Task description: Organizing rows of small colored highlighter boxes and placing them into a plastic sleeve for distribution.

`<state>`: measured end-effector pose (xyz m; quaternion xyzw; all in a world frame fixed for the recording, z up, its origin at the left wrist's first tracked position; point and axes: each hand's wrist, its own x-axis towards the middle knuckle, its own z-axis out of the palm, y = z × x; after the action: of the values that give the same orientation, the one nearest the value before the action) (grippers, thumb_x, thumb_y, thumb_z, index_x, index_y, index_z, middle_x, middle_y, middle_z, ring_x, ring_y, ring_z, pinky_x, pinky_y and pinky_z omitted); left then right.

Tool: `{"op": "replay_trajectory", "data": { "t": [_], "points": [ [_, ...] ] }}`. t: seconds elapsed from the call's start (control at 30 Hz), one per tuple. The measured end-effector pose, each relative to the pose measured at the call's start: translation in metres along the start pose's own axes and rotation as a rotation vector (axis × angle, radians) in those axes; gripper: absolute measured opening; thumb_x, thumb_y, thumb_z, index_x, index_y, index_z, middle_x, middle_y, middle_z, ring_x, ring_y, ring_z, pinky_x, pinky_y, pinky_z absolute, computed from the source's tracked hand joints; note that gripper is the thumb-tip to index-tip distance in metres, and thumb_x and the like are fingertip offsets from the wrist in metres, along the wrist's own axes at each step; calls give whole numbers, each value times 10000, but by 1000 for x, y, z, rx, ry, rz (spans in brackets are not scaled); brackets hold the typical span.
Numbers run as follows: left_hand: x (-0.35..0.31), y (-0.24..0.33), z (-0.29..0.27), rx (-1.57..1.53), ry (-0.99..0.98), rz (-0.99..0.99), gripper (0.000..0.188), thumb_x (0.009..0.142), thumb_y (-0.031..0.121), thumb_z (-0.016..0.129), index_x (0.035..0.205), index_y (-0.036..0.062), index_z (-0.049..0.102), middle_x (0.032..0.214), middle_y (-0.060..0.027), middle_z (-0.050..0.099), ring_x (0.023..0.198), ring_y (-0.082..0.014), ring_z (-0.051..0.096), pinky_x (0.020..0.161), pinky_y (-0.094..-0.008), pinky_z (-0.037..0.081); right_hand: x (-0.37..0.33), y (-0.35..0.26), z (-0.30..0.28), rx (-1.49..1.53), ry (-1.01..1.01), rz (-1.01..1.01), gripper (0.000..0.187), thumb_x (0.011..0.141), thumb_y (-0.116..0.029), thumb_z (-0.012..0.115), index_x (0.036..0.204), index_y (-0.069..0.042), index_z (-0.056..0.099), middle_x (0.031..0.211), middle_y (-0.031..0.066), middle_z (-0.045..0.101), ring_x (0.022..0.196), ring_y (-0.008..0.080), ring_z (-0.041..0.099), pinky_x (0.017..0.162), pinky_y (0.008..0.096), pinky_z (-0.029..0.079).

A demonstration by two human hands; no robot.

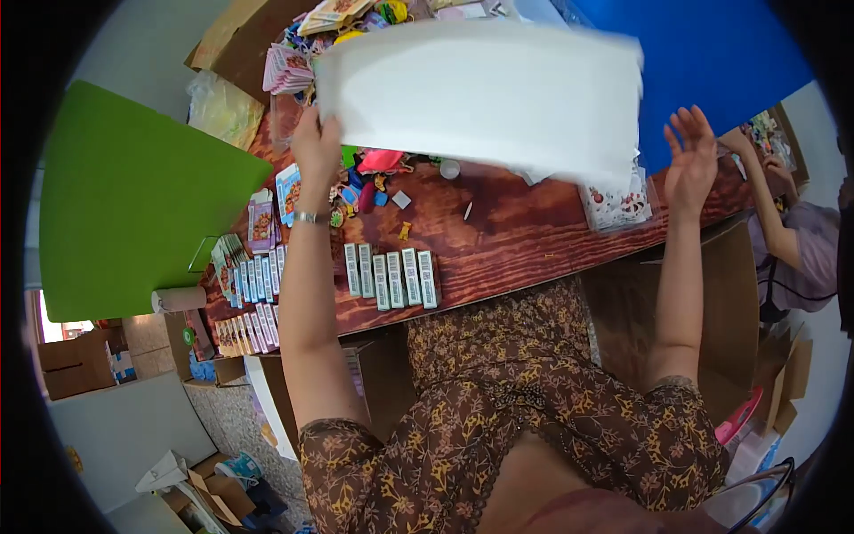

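Left grip (318, 142) was closed on the near left corner of a white sheet (480, 98), fingers and thumb pinching its edge (a silvery band (310, 217) circled the wrist). Sheet was raised over the worktop (516, 236), stretching rightward from that grip, its outline blurred. Right grip (691, 169) stood open and empty just beyond the sheet's right end, fingers loosely spread, apart from the edge.

Below and right of the left grip: a loose heap of small colourful pieces (365, 189), partly under the sheet. Farther below, six slim pale boxes (391, 278) side by side near the worktop's front edge, with a small yellow piece (405, 231) above them. Down and left, more little boxes (253, 280) in rows, a pale roll (178, 299) beside them. Above and left of the same grip, pink cards (289, 69) in a fanned stack.

Left of the right grip, a clear bag (616, 206) with white printed contents lay near the front edge. Blue panel (721, 62) behind that grip; green panel (133, 214) well left of the other. Right of the right grip, a co-worker's hand (737, 141).
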<state>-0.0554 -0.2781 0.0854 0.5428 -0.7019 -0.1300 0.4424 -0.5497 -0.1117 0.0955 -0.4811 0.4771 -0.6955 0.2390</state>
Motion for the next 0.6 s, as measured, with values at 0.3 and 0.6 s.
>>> {"op": "replay_trajectory", "data": {
  "t": [0.3, 0.6],
  "points": [
    [-162, 137, 72, -653, 54, -359, 523, 897, 59, 629, 1303, -80, 331, 1253, -212, 529, 1125, -284, 579, 977, -373, 460, -2, -1, 134, 296, -48, 214, 807, 933, -223, 664, 1550, -93, 161, 1391, 185, 455, 1243, 256, 499, 1000, 388, 458],
    [-186, 156, 24, -395, -516, -263, 479, 857, 202, 729, 1247, -16, 557, 1158, -194, 646, 963, -226, 663, 804, -330, 542, -52, 70, 81, 11, -485, 425, 713, 889, -45, 613, 1517, -50, 276, 1418, 156, 463, 1237, 227, 509, 997, 337, 452]
  ]
}}
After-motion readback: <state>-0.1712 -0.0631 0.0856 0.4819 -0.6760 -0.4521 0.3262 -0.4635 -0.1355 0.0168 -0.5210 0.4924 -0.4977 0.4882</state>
